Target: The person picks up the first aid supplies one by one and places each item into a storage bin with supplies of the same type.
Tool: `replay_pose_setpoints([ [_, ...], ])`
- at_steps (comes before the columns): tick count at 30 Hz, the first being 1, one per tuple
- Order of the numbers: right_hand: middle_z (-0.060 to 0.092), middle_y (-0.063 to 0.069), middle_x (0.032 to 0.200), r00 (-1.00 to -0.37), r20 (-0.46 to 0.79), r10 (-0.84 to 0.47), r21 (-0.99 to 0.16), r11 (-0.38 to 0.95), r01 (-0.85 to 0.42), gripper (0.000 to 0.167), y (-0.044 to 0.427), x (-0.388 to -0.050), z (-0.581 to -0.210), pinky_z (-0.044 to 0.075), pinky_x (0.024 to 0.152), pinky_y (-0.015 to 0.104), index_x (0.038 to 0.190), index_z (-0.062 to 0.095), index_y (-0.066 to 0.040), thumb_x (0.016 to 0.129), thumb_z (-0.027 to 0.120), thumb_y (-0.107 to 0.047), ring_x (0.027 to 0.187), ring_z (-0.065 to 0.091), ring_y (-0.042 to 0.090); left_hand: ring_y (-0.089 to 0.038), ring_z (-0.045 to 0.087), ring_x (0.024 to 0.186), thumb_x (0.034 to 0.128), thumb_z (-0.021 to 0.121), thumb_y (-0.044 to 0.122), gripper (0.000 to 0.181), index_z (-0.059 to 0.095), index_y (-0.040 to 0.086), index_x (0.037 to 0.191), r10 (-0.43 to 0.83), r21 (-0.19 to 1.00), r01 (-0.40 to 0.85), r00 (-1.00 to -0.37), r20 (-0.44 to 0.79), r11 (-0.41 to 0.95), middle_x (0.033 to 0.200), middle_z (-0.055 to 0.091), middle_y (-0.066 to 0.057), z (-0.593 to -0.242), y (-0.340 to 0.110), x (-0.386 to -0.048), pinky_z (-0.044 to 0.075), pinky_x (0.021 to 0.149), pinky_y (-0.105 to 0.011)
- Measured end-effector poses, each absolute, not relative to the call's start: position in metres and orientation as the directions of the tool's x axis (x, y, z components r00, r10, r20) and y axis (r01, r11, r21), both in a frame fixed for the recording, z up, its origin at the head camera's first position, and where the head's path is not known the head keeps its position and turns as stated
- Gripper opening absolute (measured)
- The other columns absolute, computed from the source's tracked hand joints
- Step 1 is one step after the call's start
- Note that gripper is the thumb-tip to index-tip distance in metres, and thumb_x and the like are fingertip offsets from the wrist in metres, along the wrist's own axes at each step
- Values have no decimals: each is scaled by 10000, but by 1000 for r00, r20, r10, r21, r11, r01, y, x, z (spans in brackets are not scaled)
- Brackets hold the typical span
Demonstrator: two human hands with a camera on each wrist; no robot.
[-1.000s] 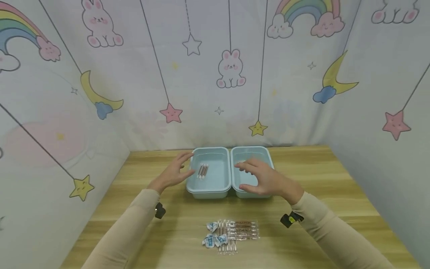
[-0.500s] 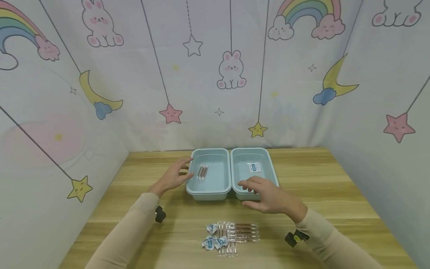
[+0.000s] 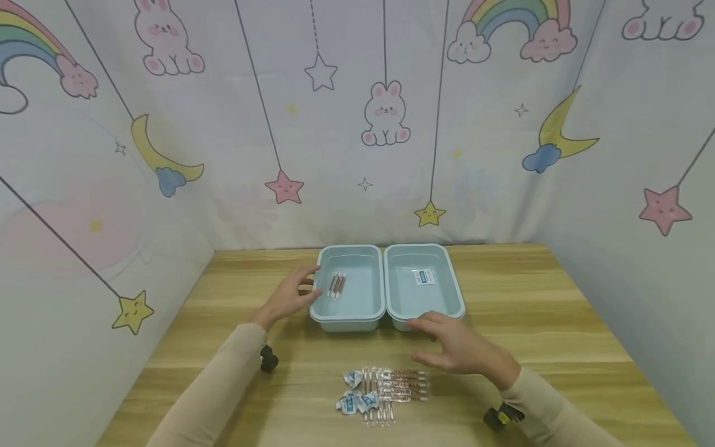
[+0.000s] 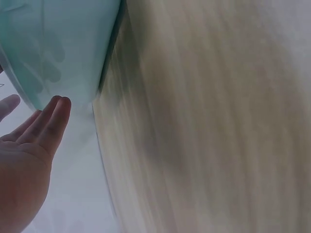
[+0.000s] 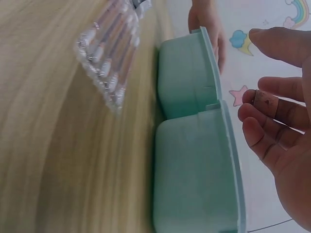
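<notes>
Lying on the table [image 3: 301,391] nearer the wearer than both trays, the wrapped swabs [image 3: 406,384] have their long axis left to right; a second row [image 3: 386,411], partly under blue-and-white packets [image 3: 349,403], points front to back. Judged light, stiff-sticked, slippery in film; best pinched mid-stick. Right hand [image 3: 460,347]: released, near the right tray [image 3: 420,246]. Left hand [image 3: 286,298]: nothing grasped, fingers at the left tray's [image 3: 352,324] rim, contact unconfirmed.
</notes>
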State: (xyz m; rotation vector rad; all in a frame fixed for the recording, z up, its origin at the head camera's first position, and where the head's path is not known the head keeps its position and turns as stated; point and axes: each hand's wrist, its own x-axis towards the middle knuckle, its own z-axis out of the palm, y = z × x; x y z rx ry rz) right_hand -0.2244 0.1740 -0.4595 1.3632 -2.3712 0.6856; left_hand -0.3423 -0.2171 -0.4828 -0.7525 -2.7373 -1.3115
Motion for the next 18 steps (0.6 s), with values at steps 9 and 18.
replay_pose_setpoints([
  [9, 657, 54, 1141, -518, 435, -736, -292, 429, -855, 591, 173, -221, -478, 547, 780, 246, 1288, 587, -46, 809, 782, -332, 952, 618, 151, -415, 564, 1197, 940, 650, 146, 601, 391, -28, 1454, 387, 791, 379, -901, 197, 480, 1442, 453, -251, -490, -217, -336, 532, 955, -467],
  [18, 640, 43, 1122, -539, 369, -758, -316, 443, -839, 567, 169, -216, -494, 538, 806, 261, 1253, 610, -40, 815, 772, -362, 960, 585, 132, -465, 543, 1198, 938, 633, 81, 573, 389, -116, 1418, 401, 802, 369, -899, 178, 470, 1377, 475, -333, -458, -208, -314, 524, 958, -496],
])
